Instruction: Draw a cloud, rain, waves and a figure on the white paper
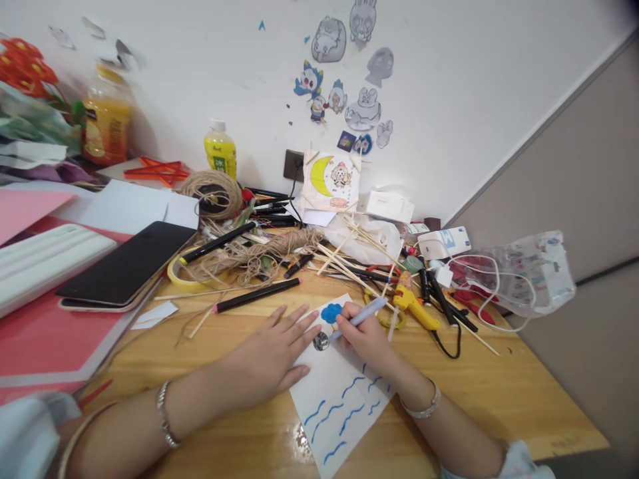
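Note:
A white sheet of paper (344,406) lies on the wooden table (499,392), with blue wavy lines, a blue cloud shape (331,312) and a small grey round drawing (321,342) on it. My left hand (272,352) lies flat on the sheet's left edge, fingers spread. My right hand (367,339) is closed round a light blue marker (360,318), whose tip touches the paper beside the grey drawing. Both wrists carry silver bracelets.
Black markers (257,295), twine (249,256), wooden sticks (344,266), yellow tape roll (182,276) and a yellow glue gun (414,307) clutter the table behind the paper. A tablet (127,263) and red folder (44,339) sit left. A plastic bag (524,269) lies right. Stickers cover the wall.

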The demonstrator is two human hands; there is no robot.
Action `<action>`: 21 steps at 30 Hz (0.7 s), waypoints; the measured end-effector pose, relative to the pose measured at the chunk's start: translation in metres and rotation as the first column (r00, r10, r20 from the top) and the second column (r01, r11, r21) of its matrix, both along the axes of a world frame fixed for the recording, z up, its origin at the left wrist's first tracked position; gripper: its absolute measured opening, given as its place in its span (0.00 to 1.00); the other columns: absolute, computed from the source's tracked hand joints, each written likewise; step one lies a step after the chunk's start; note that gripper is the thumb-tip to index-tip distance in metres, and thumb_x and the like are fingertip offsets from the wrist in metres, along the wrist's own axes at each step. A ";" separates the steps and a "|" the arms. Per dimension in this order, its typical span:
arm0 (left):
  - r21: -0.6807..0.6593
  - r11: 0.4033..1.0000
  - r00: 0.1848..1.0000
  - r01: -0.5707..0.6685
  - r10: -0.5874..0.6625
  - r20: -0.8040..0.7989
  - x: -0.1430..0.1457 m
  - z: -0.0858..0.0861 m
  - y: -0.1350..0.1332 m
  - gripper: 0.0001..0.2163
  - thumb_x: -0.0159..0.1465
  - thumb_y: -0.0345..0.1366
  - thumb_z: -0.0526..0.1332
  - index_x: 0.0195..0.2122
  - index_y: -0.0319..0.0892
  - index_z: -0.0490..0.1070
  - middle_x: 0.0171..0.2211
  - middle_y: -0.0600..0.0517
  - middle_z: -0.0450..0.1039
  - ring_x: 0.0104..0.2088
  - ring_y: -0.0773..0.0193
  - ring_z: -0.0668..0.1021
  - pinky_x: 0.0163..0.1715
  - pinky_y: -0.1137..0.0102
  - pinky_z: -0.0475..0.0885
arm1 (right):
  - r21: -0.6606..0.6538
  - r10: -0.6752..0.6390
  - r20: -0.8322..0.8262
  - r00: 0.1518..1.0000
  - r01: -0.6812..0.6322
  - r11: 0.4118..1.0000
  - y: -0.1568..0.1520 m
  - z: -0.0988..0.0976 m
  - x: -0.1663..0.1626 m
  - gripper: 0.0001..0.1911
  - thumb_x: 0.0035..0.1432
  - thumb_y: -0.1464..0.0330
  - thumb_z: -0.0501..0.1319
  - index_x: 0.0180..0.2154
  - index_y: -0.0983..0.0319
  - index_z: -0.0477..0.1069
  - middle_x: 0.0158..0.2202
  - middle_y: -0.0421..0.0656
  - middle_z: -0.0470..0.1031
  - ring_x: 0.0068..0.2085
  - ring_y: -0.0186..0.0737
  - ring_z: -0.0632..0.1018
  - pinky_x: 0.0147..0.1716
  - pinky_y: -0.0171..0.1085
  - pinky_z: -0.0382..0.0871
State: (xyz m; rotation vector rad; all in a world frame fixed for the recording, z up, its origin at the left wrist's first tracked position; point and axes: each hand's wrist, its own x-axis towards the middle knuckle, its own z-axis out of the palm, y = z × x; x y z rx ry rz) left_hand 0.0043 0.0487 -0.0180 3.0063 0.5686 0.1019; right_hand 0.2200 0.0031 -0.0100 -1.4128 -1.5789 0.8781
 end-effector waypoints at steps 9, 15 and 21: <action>-0.022 1.000 1.000 -0.004 0.004 -0.012 0.001 0.003 -0.001 0.25 0.70 0.45 0.51 0.65 0.40 0.54 0.67 0.41 0.47 0.67 0.47 0.51 0.62 0.49 0.48 | -0.006 -0.011 0.007 1.000 0.011 1.000 -0.001 0.003 -0.001 0.15 0.57 0.65 0.54 0.20 0.57 0.55 0.16 0.33 0.60 0.20 0.34 0.64 0.24 0.35 0.59; -0.024 1.000 0.999 -0.005 0.004 -0.036 0.001 0.006 -0.001 0.26 0.70 0.44 0.51 0.66 0.39 0.53 0.67 0.41 0.46 0.67 0.47 0.51 0.62 0.49 0.48 | -0.014 -0.029 -0.002 1.000 0.029 0.999 -0.001 0.004 -0.002 0.15 0.57 0.65 0.54 0.20 0.57 0.55 0.16 0.33 0.60 0.20 0.34 0.65 0.23 0.34 0.59; -0.026 1.000 1.000 -0.007 0.006 -0.008 0.000 0.002 -0.001 0.26 0.70 0.44 0.51 0.66 0.39 0.52 0.67 0.41 0.47 0.67 0.47 0.50 0.62 0.49 0.47 | -0.072 0.002 -0.101 0.995 -0.009 0.997 -0.003 -0.001 -0.001 0.16 0.59 0.60 0.57 0.22 0.58 0.58 0.15 0.34 0.64 0.17 0.32 0.64 0.19 0.33 0.58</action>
